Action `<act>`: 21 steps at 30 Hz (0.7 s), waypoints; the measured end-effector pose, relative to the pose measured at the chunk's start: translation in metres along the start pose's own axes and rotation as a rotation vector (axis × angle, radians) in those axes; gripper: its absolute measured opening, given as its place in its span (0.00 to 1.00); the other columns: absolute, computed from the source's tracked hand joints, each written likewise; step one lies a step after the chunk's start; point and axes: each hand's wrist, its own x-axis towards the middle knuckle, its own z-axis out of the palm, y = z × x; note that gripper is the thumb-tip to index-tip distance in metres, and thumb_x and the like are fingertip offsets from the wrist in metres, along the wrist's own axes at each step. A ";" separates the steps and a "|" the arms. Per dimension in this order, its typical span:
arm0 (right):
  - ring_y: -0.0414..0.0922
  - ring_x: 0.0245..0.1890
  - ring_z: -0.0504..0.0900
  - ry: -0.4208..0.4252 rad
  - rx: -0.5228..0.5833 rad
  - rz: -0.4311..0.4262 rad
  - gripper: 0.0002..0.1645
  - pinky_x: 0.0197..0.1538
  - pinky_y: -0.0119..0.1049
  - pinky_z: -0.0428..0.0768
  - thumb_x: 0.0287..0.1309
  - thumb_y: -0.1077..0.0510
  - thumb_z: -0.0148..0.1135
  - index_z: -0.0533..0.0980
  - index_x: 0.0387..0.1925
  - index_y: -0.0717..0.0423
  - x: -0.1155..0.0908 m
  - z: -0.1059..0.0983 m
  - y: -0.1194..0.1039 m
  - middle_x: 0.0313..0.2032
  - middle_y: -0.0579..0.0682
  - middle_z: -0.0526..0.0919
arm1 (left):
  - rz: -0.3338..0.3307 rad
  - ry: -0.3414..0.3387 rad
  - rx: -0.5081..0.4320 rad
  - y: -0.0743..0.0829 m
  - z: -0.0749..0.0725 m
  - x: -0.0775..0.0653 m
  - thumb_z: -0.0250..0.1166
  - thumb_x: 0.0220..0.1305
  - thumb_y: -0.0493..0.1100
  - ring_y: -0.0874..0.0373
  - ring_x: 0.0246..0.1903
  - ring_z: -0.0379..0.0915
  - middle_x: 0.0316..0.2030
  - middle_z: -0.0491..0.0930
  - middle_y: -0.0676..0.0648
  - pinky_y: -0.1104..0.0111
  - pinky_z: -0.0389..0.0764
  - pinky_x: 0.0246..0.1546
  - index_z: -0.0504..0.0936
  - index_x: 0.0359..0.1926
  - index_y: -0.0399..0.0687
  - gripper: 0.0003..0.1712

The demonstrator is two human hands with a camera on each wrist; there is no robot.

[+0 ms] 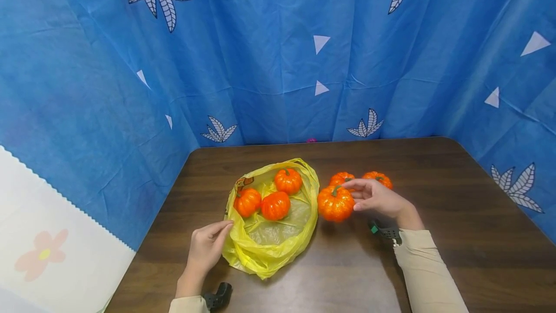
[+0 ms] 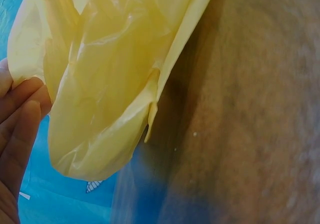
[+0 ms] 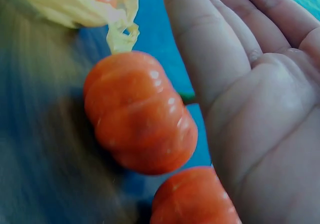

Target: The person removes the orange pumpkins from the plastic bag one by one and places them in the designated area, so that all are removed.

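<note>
A yellow plastic bag lies mouth-up and spread wide, with three small orange pumpkins inside, one of them by the left rim. My left hand pinches the bag's left edge; the left wrist view shows thumb and fingers at the thin film. Just right of the bag, my right hand holds a shiny orange pumpkin, fingers near its green stem and thumb at its side. In the right wrist view, an orange pumpkin shows beside the palm, fingertips out of frame.
Behind the right hand, two more pumpkins sit on the dark wooden table: one partly covered, another farther right. A blue curtain with leaf prints hangs behind the table. White cloth lies at the left.
</note>
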 end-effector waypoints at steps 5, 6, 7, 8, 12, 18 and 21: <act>0.42 0.56 0.84 -0.011 0.012 0.001 0.28 0.57 0.36 0.84 0.65 0.72 0.58 0.73 0.63 0.51 -0.008 -0.004 0.004 0.57 0.44 0.83 | -0.018 -0.001 -0.001 0.001 0.000 0.000 0.75 0.45 0.22 0.54 0.28 0.88 0.30 0.90 0.43 0.80 0.85 0.33 0.90 0.33 0.37 0.13; 0.41 0.56 0.84 -0.010 0.012 0.003 0.27 0.57 0.36 0.84 0.65 0.72 0.58 0.73 0.62 0.50 -0.009 -0.004 0.005 0.57 0.44 0.83 | -0.018 -0.001 0.000 0.001 -0.001 -0.001 0.75 0.45 0.22 0.54 0.28 0.88 0.30 0.90 0.43 0.80 0.85 0.33 0.90 0.33 0.37 0.13; 0.41 0.57 0.84 -0.011 0.013 0.002 0.28 0.57 0.36 0.84 0.65 0.72 0.58 0.73 0.62 0.50 -0.009 -0.005 0.005 0.58 0.44 0.83 | -0.018 -0.001 0.000 0.001 -0.001 -0.001 0.75 0.45 0.22 0.54 0.28 0.88 0.30 0.90 0.43 0.80 0.85 0.33 0.90 0.33 0.37 0.13; 0.41 0.57 0.84 -0.008 0.012 0.002 0.27 0.57 0.36 0.84 0.65 0.72 0.58 0.73 0.62 0.49 -0.010 -0.006 0.006 0.57 0.44 0.83 | -0.018 -0.001 0.001 0.001 -0.001 -0.001 0.75 0.45 0.22 0.54 0.28 0.88 0.30 0.90 0.43 0.80 0.85 0.33 0.90 0.33 0.37 0.13; 0.41 0.57 0.84 -0.003 0.007 0.010 0.26 0.58 0.36 0.84 0.65 0.70 0.59 0.73 0.62 0.50 -0.012 -0.007 0.008 0.58 0.44 0.83 | -0.007 0.004 -0.002 0.000 -0.001 -0.001 0.75 0.44 0.22 0.54 0.28 0.88 0.30 0.90 0.43 0.80 0.85 0.33 0.90 0.33 0.37 0.14; 0.42 0.58 0.83 -0.022 -0.013 0.019 0.26 0.59 0.36 0.83 0.65 0.71 0.58 0.72 0.63 0.52 -0.016 -0.012 0.011 0.59 0.45 0.82 | -0.003 0.005 -0.012 0.000 0.000 0.000 0.75 0.44 0.21 0.54 0.28 0.88 0.30 0.90 0.43 0.81 0.85 0.34 0.90 0.33 0.37 0.14; 0.41 0.58 0.83 -0.021 -0.060 0.043 0.26 0.58 0.35 0.83 0.65 0.71 0.58 0.72 0.62 0.55 -0.019 -0.014 0.012 0.59 0.43 0.82 | -0.004 0.003 -0.015 0.000 0.000 0.000 0.75 0.44 0.21 0.54 0.28 0.88 0.30 0.90 0.43 0.81 0.85 0.33 0.90 0.33 0.37 0.14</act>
